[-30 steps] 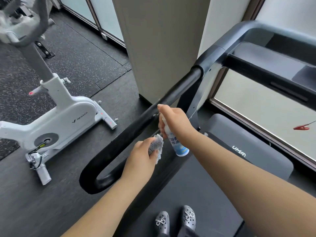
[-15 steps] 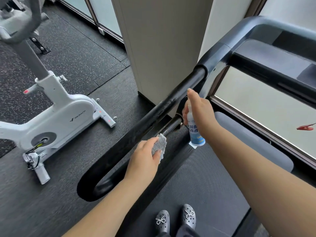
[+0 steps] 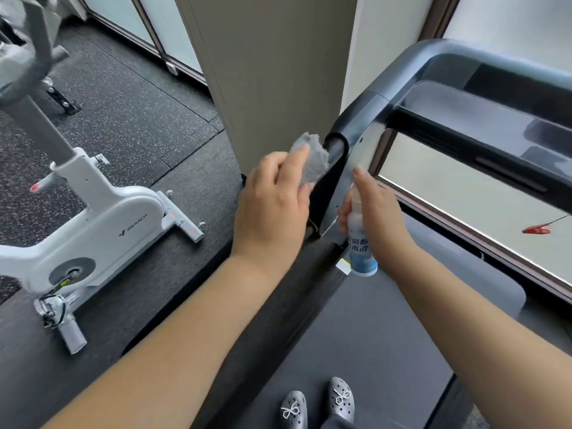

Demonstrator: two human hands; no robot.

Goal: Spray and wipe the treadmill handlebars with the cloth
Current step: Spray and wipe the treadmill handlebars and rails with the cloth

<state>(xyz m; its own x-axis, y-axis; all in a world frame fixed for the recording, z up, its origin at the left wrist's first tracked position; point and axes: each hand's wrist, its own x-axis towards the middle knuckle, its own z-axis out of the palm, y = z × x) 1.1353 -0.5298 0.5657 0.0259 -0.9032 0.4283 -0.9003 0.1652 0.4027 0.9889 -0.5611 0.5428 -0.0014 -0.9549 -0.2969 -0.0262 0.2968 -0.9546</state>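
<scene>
The left hand [image 3: 272,202] presses a crumpled grey cloth [image 3: 311,157] against the black handlebar [image 3: 332,168] of the treadmill, fingers curled over the cloth and gripping it. The cloth sits at the fingertips, touching the upper end of the bar just where it meets the grey frame [image 3: 433,66]. Most of the bar's lower length is hidden under this hand and forearm.

Just to the right of it, with the handlebar between the two, the right hand [image 3: 377,212] is wrapped around a small spray bottle [image 3: 360,249], holding it upright. The forefinger lies stretched along the top of the bottle, over the nozzle; the bottle's blue and white base hangs below the palm. The two hands are close but not touching.

Beyond the right hand runs the dark console bar [image 3: 483,137] of the treadmill, and farther right a red clip [image 3: 537,230] hangs on a thin cord. Below both forearms lies the dark belt [image 3: 365,335], with a pair of grey shoes [image 3: 318,404] on it. Well off to the left of the left hand stands a white exercise bike [image 3: 102,218] on the speckled floor [image 3: 123,97].
</scene>
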